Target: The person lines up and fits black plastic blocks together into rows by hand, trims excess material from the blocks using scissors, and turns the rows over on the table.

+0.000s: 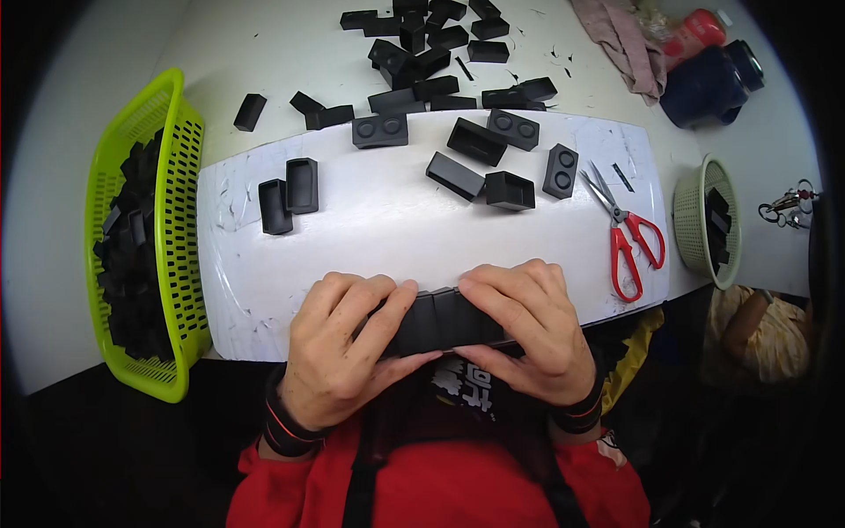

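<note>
Side by side at the near edge of the white board (352, 238), a row of black blocks (440, 321) is held between both hands. My left hand (348, 339) grips the row's left end, thumb below and fingers over the top. At the right end, my right hand (532, 330) holds it the same way. Two hollow black blocks (302, 186) lie on the board's left part. Several more, some open side up and some showing two round marks, lie near its far edge, including a tilted one (455, 176).
Red-handled scissors (627, 233) lie at the board's right. A green basket (180, 220) full of black pieces stands left, a pale basket (691, 220) right. Behind are scattered black blocks (392, 62), a dark bottle (704, 85) and a pink cloth (620, 44).
</note>
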The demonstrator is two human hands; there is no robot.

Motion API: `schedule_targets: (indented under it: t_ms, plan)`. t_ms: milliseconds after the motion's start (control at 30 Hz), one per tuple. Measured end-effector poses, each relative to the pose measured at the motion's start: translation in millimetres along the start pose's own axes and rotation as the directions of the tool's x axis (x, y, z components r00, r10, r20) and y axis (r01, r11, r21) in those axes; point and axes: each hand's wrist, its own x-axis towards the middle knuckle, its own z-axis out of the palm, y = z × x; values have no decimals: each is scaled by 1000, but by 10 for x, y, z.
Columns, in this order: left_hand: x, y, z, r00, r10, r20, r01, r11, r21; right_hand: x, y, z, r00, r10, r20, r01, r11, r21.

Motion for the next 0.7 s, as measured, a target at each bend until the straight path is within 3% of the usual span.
schedule_targets:
  t_ms: [200,267,467,700]
  plan:
    - [13,31,-41,999,3,35,-4,999,36,93,-82,-28,997,12,73,-5,995,-97]
    - [20,72,-72,995,-90,40,91,996,-9,91,-82,-29,997,19,77,-12,996,-92]
    - [-87,-79,-65,999,-51,13,52,989,-138,91,-84,-19,996,37,77,-30,995,-90]
    - [-72,-9,-145,986,-130,104,139,987,-86,88,-90,-17,997,34,72,-27,995,-97]
